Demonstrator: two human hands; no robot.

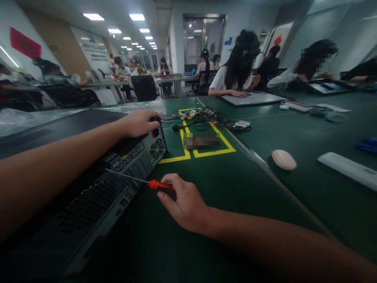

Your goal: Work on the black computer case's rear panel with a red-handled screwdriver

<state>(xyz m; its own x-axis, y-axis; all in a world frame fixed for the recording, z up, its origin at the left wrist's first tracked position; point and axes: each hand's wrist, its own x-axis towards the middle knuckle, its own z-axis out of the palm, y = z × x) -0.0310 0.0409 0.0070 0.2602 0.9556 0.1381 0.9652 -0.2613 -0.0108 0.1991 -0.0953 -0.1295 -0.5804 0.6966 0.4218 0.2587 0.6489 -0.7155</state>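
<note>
On its side at the left lies a black computer case (138,157), its grey rear panel with vents, slots and ports turned toward the right. My left hand (141,122) grips the case's far upper corner, thumb over the rear edge and fingers partly hidden beyond it. Wrapped around the handle of an orange and black screwdriver (156,184) is my right hand (187,202). The long metal shaft points left, and its tip meets the rear panel near the expansion slots. What exactly the tip touches is too dark to tell.
Tangled cables (206,116) lie behind yellow tape marks (173,160) on the green table (229,188). A beige computer mouse (284,159) and a long white object (347,169) are at right. Across the table, a person (235,74) works by a flat panel (253,99).
</note>
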